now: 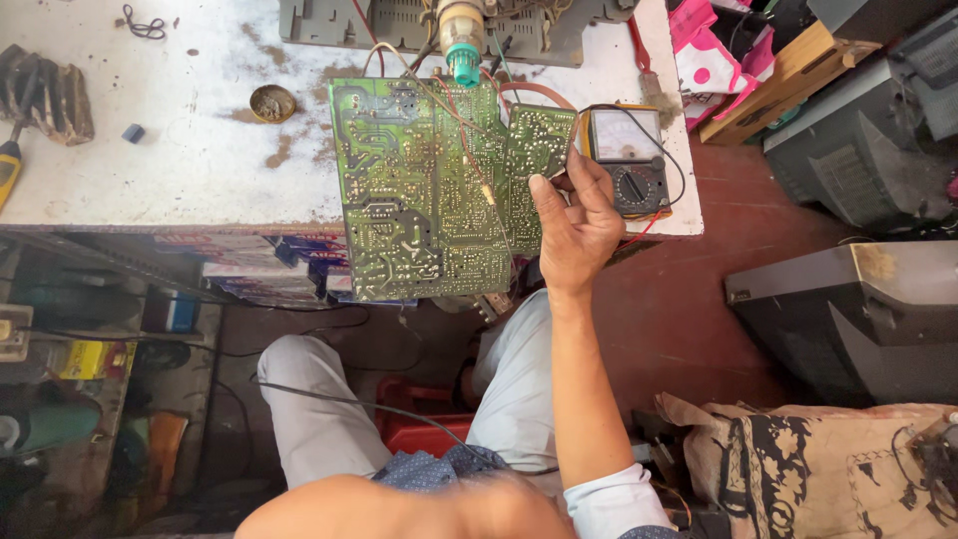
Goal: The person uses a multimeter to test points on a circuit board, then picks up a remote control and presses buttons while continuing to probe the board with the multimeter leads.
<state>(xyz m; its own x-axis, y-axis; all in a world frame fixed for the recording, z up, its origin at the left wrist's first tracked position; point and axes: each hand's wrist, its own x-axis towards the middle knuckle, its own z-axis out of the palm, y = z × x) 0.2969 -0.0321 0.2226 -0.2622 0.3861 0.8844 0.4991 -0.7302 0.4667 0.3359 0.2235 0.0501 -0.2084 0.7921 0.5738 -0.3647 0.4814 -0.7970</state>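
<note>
Green circuit board (429, 190) overhangs front edge of white workbench (180, 160), solder side up. Right hand (574, 225) pinches board's right edge, fingers closed on it. Left hand out of view; state unknown. Multimeter (631, 160) just right of board, partly behind hand. Grey chassis (419, 25) beyond board, cut off by frame top.

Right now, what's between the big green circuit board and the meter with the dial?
In the head view, the right hand sits between the large green circuit board and the analog multimeter, gripping the smaller board.
</note>
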